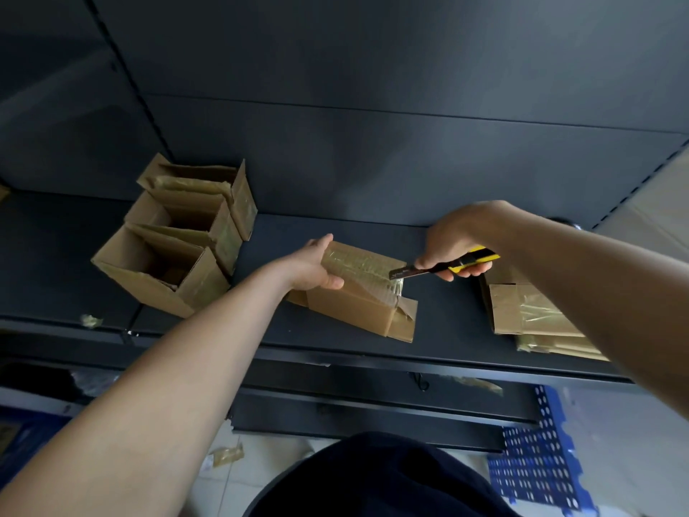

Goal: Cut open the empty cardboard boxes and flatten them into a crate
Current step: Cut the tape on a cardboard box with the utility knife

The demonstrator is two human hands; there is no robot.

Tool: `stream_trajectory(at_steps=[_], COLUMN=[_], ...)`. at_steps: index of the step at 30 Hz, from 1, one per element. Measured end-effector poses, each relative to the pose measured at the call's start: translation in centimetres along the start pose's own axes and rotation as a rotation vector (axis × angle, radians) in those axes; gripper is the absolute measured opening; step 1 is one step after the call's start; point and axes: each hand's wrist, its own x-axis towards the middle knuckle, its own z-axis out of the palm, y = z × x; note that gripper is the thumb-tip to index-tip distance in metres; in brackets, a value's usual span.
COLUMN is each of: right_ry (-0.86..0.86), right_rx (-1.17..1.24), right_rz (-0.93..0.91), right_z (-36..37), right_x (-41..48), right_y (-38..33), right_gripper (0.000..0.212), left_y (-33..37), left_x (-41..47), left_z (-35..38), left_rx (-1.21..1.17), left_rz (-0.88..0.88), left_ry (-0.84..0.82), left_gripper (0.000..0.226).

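On the dark shelf (373, 233) the taped box (354, 311) lies on its side, and the main danger is that it skids or tips under the cut, since only the left hand (313, 268) steadies it, gripping the box's left end with fingers over the top and thumb on the near face. Such a slip could send the blade along the glossy tape toward that hand, which sits in line with the cut. The right hand (451, 248), just right of the box, is wrapped tight round the yellow-and-black knife (453, 267), blade tip touching the box's upper right edge. Three opened boxes (167, 255) stand left of the box, and a flattened stack (529, 315) lies to its right
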Motion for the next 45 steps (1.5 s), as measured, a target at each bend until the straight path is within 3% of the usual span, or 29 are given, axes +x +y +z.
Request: stream_trajectory(at_steps=[3,5,9,11,15,18,21,23,28,30,33,36,40,45], right_ry=[-0.066,0.0,0.352,0.43,0.31,0.18,-0.008,-0.014,0.177,0.211,0.301,0.323,0.305,0.327], right_rx=[-0.071,0.003,0.521,0.72,1.044,1.185,1.159,1.149,1.011,0.811,0.634,0.507,0.149,-0.029], right_rz=[0.097,0.113,-0.076,-0.176,-0.13,-0.082,-0.157,-0.157,-0.101,-0.143,-0.257,-0.404,-0.391,-0.378], right_z=[0.6,1.3,2.1,2.8,3.9,3.5,3.2,3.2,2.3,1.4,0.3,-0.3,-1.2,-2.2], right_x=[-0.3,-0.2,1.8,3.1,4.8,5.0,5.2,5.5,6.2,6.1,5.6,5.1,4.3,3.3], right_y=[3.1,5.1,4.7,2.6,-0.3,-0.4,-0.1,-0.3,-0.1,0.5,0.8,0.3,-0.9,-2.1], right_gripper=[0.043,0.042,0.043,0.035,0.04,0.041,0.045,0.046,0.039,0.026,0.025,0.026,0.024,0.027], left_y=[-0.1,-0.1,0.7,1.3,3.1,4.8,5.5,5.3,4.3,3.5,2.6,2.8,3.0,2.0], left_x=[0.2,0.5,0.9,1.0,1.2,1.2,1.1,1.2,2.0,2.2,2.1,2.1,1.8,1.6], left_z=[-0.3,-0.7,-0.8,-0.5,0.7,1.7,2.8,3.4,2.2,1.3,0.9,0.5,-0.6,-0.4], left_rx=[0.005,-0.036,-0.034,-0.069,0.013,0.017,0.026,0.062,0.128,0.193,0.208,0.234,0.318,0.135], left_rz=[-0.001,0.02,0.145,0.191,0.049,-0.028,0.001,0.011,0.077,0.006,-0.133,-0.031,0.07,0.11], left_ry=[0.02,0.04,0.104,0.154,0.446,0.455,0.39,0.317,0.154,0.145,0.155,0.114,0.084,0.08], left_gripper=[0.099,0.1,0.088,0.081,0.065,0.078,0.115,0.129,0.113,0.12,0.133,0.123,0.117,0.107])
